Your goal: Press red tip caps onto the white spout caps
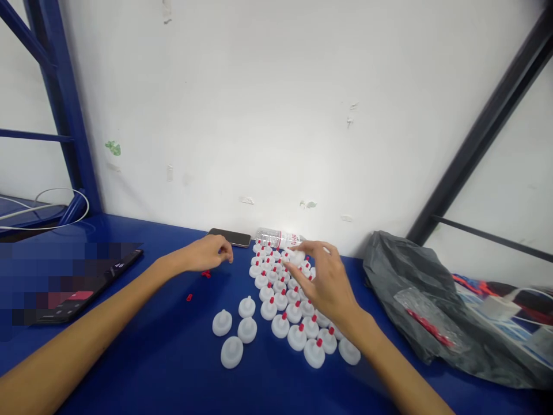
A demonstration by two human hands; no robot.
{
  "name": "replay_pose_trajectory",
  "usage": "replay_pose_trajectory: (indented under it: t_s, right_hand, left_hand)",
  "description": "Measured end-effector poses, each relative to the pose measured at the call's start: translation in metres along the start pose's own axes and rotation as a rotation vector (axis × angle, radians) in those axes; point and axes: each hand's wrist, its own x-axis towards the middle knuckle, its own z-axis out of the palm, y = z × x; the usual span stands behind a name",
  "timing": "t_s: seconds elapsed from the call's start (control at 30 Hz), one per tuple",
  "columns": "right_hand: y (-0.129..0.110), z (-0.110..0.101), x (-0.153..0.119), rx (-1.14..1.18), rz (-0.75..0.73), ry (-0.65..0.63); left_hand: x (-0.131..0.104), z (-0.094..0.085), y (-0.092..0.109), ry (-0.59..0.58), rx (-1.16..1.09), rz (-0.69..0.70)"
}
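My right hand [326, 276] pinches a white nozzle lid [296, 257] between thumb and fingers, above the far part of the group. No red tip shows on that lid's nozzle. Below it stand many white lids with red tips [280, 325], packed close together on the blue table. Several white lids without red tips [232, 351] sit apart, left of the group. My left hand [211, 253] is closed, its fingers curled downward; whatever they hold, if anything, is hidden. Just under it lie a few small red tips [206, 274], and one more red tip [189, 297] lies nearer.
Behind my left hand lies a phone [230, 237], beside a clear plastic bottle [276, 237] along the wall. At left is a dark tablet [90, 288]. A grey plastic bag [401, 276] at right carries a clear packet of red pieces [432, 325], near a white plug [499, 307].
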Motion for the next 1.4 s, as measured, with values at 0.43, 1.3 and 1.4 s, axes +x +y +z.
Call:
replay_pose_trajectory:
  t_s: [0.43, 1.3, 1.4]
  right_hand:
    - [-0.024, 0.014, -0.009, 0.145, -0.079, -0.194]
    - [-0.022, 0.009, -0.007, 0.206, -0.075, -0.296]
    - [-0.021, 0.010, -0.005, 0.179, -0.100, -0.161]
  left_hand:
    - [-0.025, -0.001, 0.067, -0.023, -0.275, 0.256]
    - [-0.021, 0.001, 0.052, 0.198, 0.157, 0.128]
    - [-0.029, 0.005, 0.072, 0.179, 0.033, 0.256]
